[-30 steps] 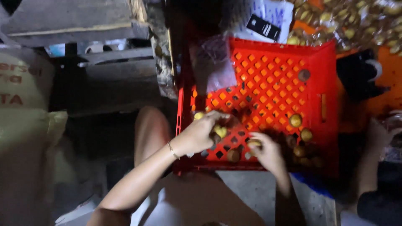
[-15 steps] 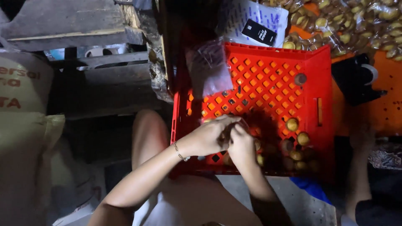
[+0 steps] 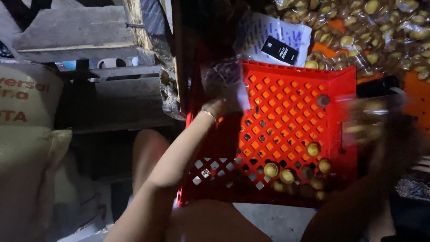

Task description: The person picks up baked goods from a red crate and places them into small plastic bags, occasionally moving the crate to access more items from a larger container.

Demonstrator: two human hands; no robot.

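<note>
A red perforated plastic crate (image 3: 286, 112) lies in front of me with several small round yellowish pieces (image 3: 286, 175) gathered in its near right corner. My left hand (image 3: 218, 109), a thin bracelet on the wrist, reaches to the crate's far left edge and touches a bunch of clear plastic bags (image 3: 222, 80); its fingers are partly hidden. My right hand (image 3: 380, 123) is a blur beyond the crate's right wall. It seems to carry a clear bag of the same round pieces (image 3: 369, 117).
Many packed clear bags of round pieces (image 3: 371, 31) lie piled at the far right. A sheet of paper (image 3: 273, 33) with a black card (image 3: 279, 49) lies behind the crate. Wooden planks (image 3: 71, 31) and filled sacks (image 3: 27, 134) stand at the left. My bare knee (image 3: 148, 148) is beside the crate.
Both hands left the near corner of the crate. The left hand went up to the plastic bags, and the right hand swung out to the right with a bag of pieces.
</note>
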